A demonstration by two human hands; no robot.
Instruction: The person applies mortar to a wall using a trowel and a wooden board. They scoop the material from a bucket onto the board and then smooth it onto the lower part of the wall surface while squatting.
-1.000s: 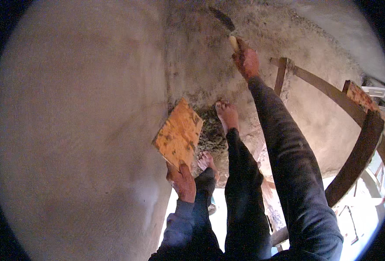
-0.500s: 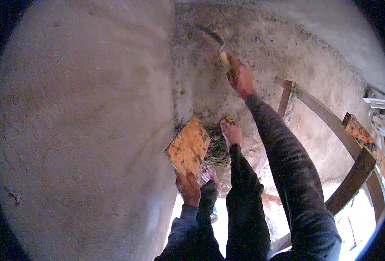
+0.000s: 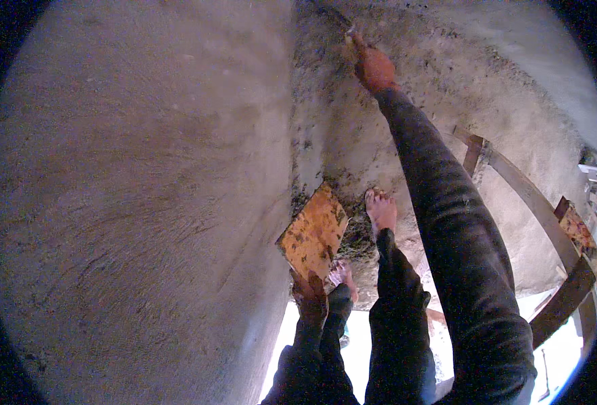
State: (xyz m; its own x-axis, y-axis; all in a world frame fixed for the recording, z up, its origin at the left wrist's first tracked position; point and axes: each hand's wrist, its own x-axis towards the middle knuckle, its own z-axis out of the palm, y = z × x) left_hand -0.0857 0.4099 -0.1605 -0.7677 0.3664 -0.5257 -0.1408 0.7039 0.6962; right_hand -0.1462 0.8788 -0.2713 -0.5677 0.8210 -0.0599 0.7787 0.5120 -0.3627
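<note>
My right hand (image 3: 375, 67) reaches far up along the rough wall and is closed round the handle of a trowel (image 3: 335, 17). The trowel's blade lies against or close to the wall near the inner corner, dark and partly cut off by the top of the picture. Lower down, my left hand (image 3: 310, 297) grips the near edge of a square orange-brown board (image 3: 314, 231) spotted with grey mortar. The board is tilted beside the left wall, its far corner near the wall corner.
A smooth plastered wall (image 3: 143, 202) fills the left side. The mottled wall (image 3: 440, 88) meets it at a corner. My bare feet (image 3: 381, 210) stand below, beside dark crumbly mortar (image 3: 359, 236). Wooden framing (image 3: 535, 189) stands at the right.
My right hand and the trowel have moved upward along the wall. The board stays in my left hand. The whole view has shifted slightly, so most things sit farther right.
</note>
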